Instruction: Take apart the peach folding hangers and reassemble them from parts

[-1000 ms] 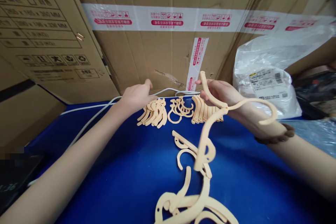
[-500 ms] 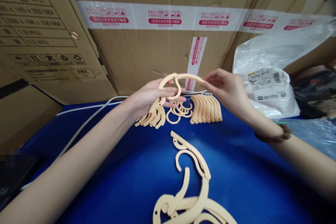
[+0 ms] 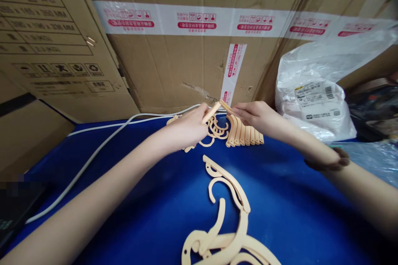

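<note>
Between my hands is a cream plastic folding hanger (image 3: 212,112), seen nearly edge-on above the blue table. My left hand (image 3: 192,129) is closed around its left part, the back of the hand toward me hiding the hook. With fingertips pinched, my right hand (image 3: 253,115) holds the thin right arm of the hanger. Just behind and below my hands lie several loose hooks (image 3: 221,133) and a neat row of curved hanger arms (image 3: 245,131). More loose arms at the left are mostly covered by my left hand.
Joined hangers (image 3: 228,240) lie in a heap at the front of the blue table (image 3: 149,215). A white cable (image 3: 93,155) runs along the left and back. Cardboard boxes (image 3: 174,66) wall off the back and left; a white plastic parcel bag (image 3: 317,95) stands at right.
My left hand has turned over, from palm showing with spread fingers to closed with its back toward me. The hanger has tilted edge-on, and my right hand has come lower.
</note>
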Demonstrator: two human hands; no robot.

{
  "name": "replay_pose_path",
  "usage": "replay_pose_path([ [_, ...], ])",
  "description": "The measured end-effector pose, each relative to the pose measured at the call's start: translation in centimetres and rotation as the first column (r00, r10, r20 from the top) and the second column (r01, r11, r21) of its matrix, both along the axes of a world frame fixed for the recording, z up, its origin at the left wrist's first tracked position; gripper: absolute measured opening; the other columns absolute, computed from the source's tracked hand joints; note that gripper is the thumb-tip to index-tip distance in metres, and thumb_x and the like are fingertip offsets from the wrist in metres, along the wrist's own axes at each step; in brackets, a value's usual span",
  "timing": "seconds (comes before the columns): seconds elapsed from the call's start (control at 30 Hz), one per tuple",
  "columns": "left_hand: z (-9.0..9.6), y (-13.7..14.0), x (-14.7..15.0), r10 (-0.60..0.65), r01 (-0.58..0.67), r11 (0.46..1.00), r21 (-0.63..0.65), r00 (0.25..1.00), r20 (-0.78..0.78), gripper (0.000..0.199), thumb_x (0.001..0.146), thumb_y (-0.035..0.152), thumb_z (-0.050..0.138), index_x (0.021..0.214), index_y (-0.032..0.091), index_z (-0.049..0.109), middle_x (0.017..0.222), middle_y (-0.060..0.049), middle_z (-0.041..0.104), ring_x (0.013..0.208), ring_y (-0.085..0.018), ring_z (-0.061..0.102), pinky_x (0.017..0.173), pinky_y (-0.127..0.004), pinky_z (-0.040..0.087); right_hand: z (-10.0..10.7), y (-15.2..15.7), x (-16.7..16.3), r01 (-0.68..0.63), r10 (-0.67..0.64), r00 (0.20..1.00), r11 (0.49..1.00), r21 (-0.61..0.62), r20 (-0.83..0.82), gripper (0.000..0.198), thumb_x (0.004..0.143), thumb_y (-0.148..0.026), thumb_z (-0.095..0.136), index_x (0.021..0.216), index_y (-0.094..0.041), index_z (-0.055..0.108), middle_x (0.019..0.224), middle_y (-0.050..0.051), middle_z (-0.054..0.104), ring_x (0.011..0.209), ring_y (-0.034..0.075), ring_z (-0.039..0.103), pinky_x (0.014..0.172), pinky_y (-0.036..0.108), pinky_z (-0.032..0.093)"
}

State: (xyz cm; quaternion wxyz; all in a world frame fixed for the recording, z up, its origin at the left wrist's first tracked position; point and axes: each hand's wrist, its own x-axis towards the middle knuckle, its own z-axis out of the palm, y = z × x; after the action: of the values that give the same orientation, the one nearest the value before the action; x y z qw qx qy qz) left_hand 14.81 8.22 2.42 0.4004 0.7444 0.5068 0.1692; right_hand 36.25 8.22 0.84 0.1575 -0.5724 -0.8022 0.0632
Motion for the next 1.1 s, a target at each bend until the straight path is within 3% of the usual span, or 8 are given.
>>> replay_pose_path([
  [0.07, -0.1, 0.2, 0.0, 0.072, -0.050, 0.985, 0.163, 0.988, -0.133, 0.031, 0.068, 0.014, 0.049, 0.097, 0.023, 0.044, 0.080, -0.002, 0.056, 0.050, -0.011, 0.048, 0.041, -0.022, 0.034, -0.1, 0.9, 0.8, 0.059, -0.061, 0.998, 0.997, -0.052, -0.026, 0.039, 0.097, -0.038, 0.032, 0.088, -0.018, 0.064, 0.076, 0.004, 0.066, 0.067, 0.016, 0.059, 0.059, 0.026, 0.037],
  [0.17, -0.2, 0.9, -0.5, 0.051, -0.030, 0.987, 0.157, 0.990, -0.132, 0.018, 0.076, 0.023, 0.047, 0.093, 0.022, 0.043, 0.072, -0.001, 0.053, 0.048, -0.011, 0.046, 0.041, -0.023, 0.033, -0.2, 1.8, 2.1, 0.259, -0.259, 0.962, 0.966, 0.005, 0.084, 0.033, 0.094, -0.030, 0.034, 0.093, -0.016, 0.064, 0.083, 0.009, 0.069, 0.071, 0.019, 0.061, 0.059, 0.028, 0.038],
  [0.3, -0.3, 1.7, -1.2, 0.060, -0.036, 0.984, 0.175, 0.989, -0.132, 0.017, 0.081, 0.032, 0.046, 0.093, 0.021, 0.046, 0.066, 0.000, 0.050, 0.050, -0.012, 0.045, 0.043, -0.024, 0.033, -0.5, 2.4, 3.4, 0.347, -0.342, 0.920, 0.938, 0.005, 0.190, 0.030, 0.088, -0.032, 0.042, 0.089, -0.015, 0.067, 0.084, 0.014, 0.071, 0.072, 0.025, 0.064, 0.057, 0.031, 0.038],
  [0.43, -0.7, 2.1, -1.4, 0.052, -0.023, 0.983, 0.183, 0.987, -0.152, 0.020, 0.082, 0.035, 0.046, 0.095, 0.020, 0.049, 0.062, 0.002, 0.049, 0.050, -0.013, 0.046, 0.045, -0.024, 0.034, -1.4, 2.6, 4.0, 0.382, -0.362, 0.891, 0.924, -0.019, 0.275, 0.028, 0.084, -0.031, 0.048, 0.088, -0.014, 0.071, 0.082, 0.015, 0.072, 0.076, 0.027, 0.066, 0.057, 0.031, 0.040],
  [0.7, -1.2, 2.6, -1.7, 0.027, 0.007, 0.978, 0.209, 0.987, -0.156, 0.022, 0.083, 0.040, 0.046, 0.092, 0.020, 0.051, 0.060, 0.003, 0.048, 0.048, -0.012, 0.045, 0.045, -0.024, 0.033, -2.4, 2.9, 3.9, 0.382, -0.333, 0.890, 0.917, -0.111, 0.310, 0.035, 0.083, -0.027, 0.048, 0.106, -0.011, 0.070, 0.067, 0.010, 0.070, 0.061, 0.021, 0.066, 0.055, 0.028, 0.041],
  [1.1, -1.4, 3.3, -2.2, 0.064, -0.020, 0.971, 0.238, 0.982, -0.178, 0.024, 0.082, 0.039, 0.047, 0.091, 0.018, 0.055, 0.062, 0.001, 0.050, 0.049, -0.012, 0.045, 0.046, -0.025, 0.032, -3.0, 3.3, 3.9, 0.365, -0.297, 0.892, 0.918, -0.154, 0.340, 0.042, 0.081, -0.025, 0.047, 0.114, -0.009, 0.067, 0.082, 0.013, 0.074, 0.082, 0.026, 0.069, 0.064, 0.031, 0.045],
])
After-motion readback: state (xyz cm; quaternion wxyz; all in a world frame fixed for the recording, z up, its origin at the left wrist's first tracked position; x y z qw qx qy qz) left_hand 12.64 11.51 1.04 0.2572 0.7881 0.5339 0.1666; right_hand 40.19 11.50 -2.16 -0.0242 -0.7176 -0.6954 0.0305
